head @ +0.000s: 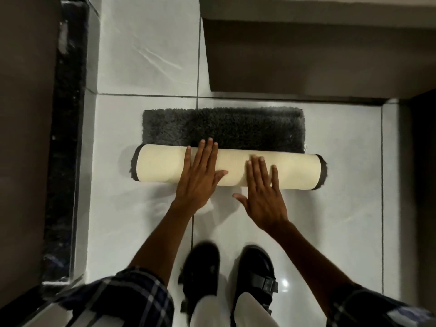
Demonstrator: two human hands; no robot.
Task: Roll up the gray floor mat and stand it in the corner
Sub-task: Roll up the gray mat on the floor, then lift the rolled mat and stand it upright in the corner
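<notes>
The gray floor mat [224, 128] lies on the white tiled floor, partly rolled. Its rolled part [160, 165] is a cream-backed cylinder lying crosswise, with a strip of shaggy gray pile still flat beyond it. My left hand [200, 175] rests flat on top of the roll near its middle, fingers spread and reaching the pile. My right hand [262, 192] lies flat on the roll just right of the middle, fingers apart, the thumb off the near side. Neither hand grips anything.
A dark speckled stone ledge [68, 138] runs along the left. A brown wall base or step [306, 57] stands beyond the mat, with a dark recess [422, 161] at the right. My black shoes [226, 277] stand on the tiles [146, 55] just behind the roll.
</notes>
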